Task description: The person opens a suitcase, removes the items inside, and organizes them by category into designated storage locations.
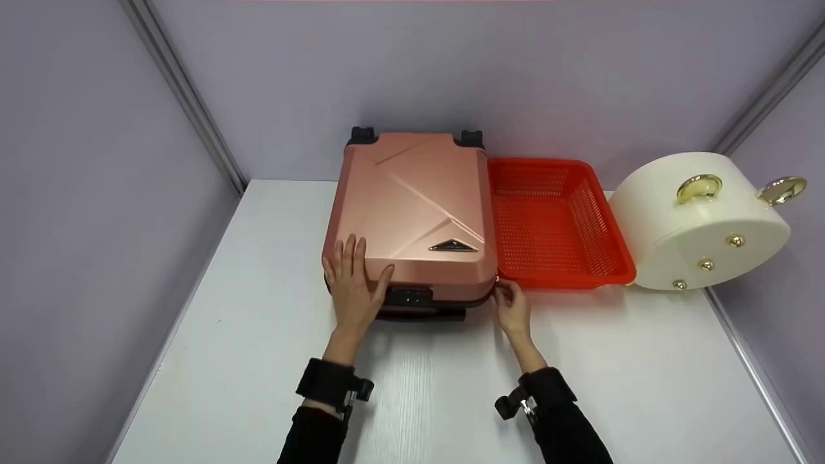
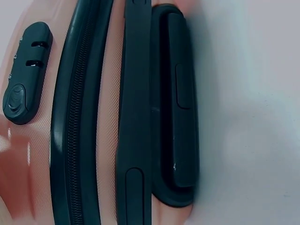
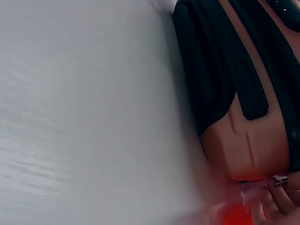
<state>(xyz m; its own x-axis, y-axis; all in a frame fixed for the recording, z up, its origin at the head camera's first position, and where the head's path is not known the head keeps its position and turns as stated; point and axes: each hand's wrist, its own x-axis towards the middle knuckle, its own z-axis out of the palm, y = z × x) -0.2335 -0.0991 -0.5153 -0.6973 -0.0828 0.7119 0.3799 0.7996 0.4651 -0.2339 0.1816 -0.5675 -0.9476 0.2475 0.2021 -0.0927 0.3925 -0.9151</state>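
Note:
A rose-pink hard-shell suitcase lies flat on the white table with its wheels toward the back wall. My left hand rests on its front left part, fingers spread over the lid. At the front right corner my right hand pinches a small metal zipper pull. The black zipper runs around the side, closed along the stretch in the left wrist view. Beside it are the combination lock and the black carry handle. The fingers of the right hand show only partly in the right wrist view.
A red plastic basket stands right beside the suitcase, near the right hand. Farther right, a cream round case with gold handles and studs lies on its side. Grey-purple panels wall in the white table.

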